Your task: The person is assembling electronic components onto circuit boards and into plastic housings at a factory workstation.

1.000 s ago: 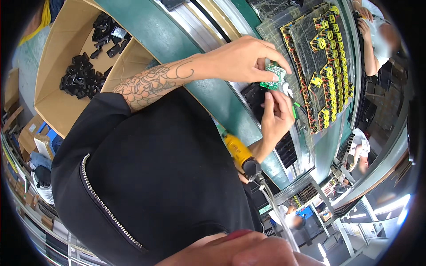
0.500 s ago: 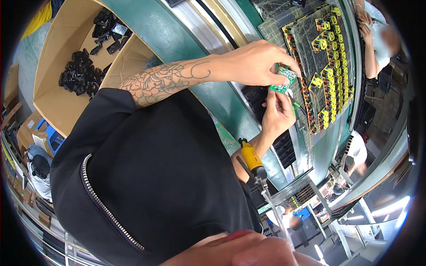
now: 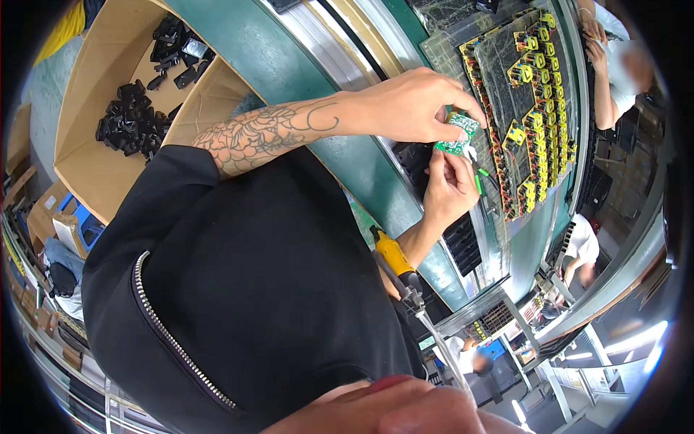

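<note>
A small green circuit board (image 3: 457, 137) with many solder points is held up over the bench between my hands. My left hand (image 3: 419, 105), at the end of a tattooed forearm, pinches its upper part between thumb and fingers. From below, my right hand (image 3: 452, 186) has its thumb and fingertips closed at the board's lower edge. A small white piece (image 3: 471, 153) shows beside those fingertips; I cannot tell whether it is fixed to the board. Two bright green tubular bits (image 3: 478, 182) show just past my right hand. A yellow power screwdriver (image 3: 392, 254) hangs against my right forearm.
Beyond my hands, a flat panel (image 3: 517, 101) carries rows of boards with yellow transformers (image 3: 538, 137). Black plastic trays (image 3: 463, 242) lie near my right wrist. An open cardboard box (image 3: 87, 137) with black plastic parts (image 3: 134, 119) stands at left. A co-worker's hands (image 3: 594, 36) are across the bench.
Both hands and the circuit board have shifted slightly left, and the board's tilt has changed a little. The yellow screwdriver has swung left and up.
</note>
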A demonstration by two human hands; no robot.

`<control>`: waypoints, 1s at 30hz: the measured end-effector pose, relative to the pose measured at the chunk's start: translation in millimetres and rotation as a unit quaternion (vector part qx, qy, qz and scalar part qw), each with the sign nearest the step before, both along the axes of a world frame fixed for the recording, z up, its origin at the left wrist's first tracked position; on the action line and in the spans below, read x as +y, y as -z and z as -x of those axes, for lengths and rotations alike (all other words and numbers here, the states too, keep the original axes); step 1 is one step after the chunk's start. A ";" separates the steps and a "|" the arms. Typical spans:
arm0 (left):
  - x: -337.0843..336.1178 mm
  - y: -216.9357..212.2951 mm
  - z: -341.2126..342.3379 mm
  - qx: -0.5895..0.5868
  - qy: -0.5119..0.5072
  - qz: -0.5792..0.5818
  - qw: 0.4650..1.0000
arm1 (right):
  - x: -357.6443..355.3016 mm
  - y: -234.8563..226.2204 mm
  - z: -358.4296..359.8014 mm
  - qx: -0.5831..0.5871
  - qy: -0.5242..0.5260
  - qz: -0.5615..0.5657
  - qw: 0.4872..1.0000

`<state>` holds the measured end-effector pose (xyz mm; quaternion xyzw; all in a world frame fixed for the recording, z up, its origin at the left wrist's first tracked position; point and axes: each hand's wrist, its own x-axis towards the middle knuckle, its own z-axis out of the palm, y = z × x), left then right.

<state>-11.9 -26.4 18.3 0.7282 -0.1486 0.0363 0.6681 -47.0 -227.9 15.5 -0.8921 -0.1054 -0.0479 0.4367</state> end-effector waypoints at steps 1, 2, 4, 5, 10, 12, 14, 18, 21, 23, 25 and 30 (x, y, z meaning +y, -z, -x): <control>-0.2 -0.5 0.3 -0.003 -0.001 -0.002 1.000 | -0.1 -1.2 0.1 -0.003 -0.001 -0.002 1.000; -1.6 -0.7 2.0 0.002 0.004 0.002 1.000 | -1.4 -3.6 2.0 -0.014 -0.008 0.032 0.999; 2.9 -0.8 1.0 0.005 0.004 -0.006 1.000 | 2.2 -4.7 -2.5 -0.047 -0.032 0.084 0.995; 4.7 -0.8 1.7 0.005 0.002 -0.012 1.000 | 3.1 -5.7 -3.7 -0.065 -0.044 0.108 0.991; 2.9 0.6 2.9 -0.014 0.009 0.019 1.000 | -1.6 -5.0 -0.6 -0.074 -0.049 0.105 0.991; -0.6 3.0 1.7 -0.023 0.022 0.013 0.999 | 0.9 -2.9 5.7 -0.084 -0.024 0.054 0.995; -2.0 5.3 1.8 -0.033 0.019 0.000 0.999 | -1.8 -4.1 5.6 -0.080 -0.035 0.048 0.995; -0.3 10.1 5.5 -0.027 0.011 0.001 1.000 | -4.2 -5.3 5.2 -0.048 -0.048 0.049 0.997; 3.0 12.1 7.1 -0.014 -0.001 0.007 1.000 | 1.0 -21.5 4.7 -0.035 -0.072 0.061 0.995; 4.5 12.8 7.4 -0.013 -0.011 0.004 1.000 | -6.7 -31.2 3.0 -0.052 -0.103 0.060 0.992; 7.2 13.0 8.3 -0.008 -0.010 0.003 1.000 | -44.3 -27.0 8.7 0.025 -0.183 -0.373 0.909; -0.9 14.2 6.1 -0.019 0.008 0.005 1.000 | -91.7 -19.5 51.7 0.130 -0.443 -0.462 0.757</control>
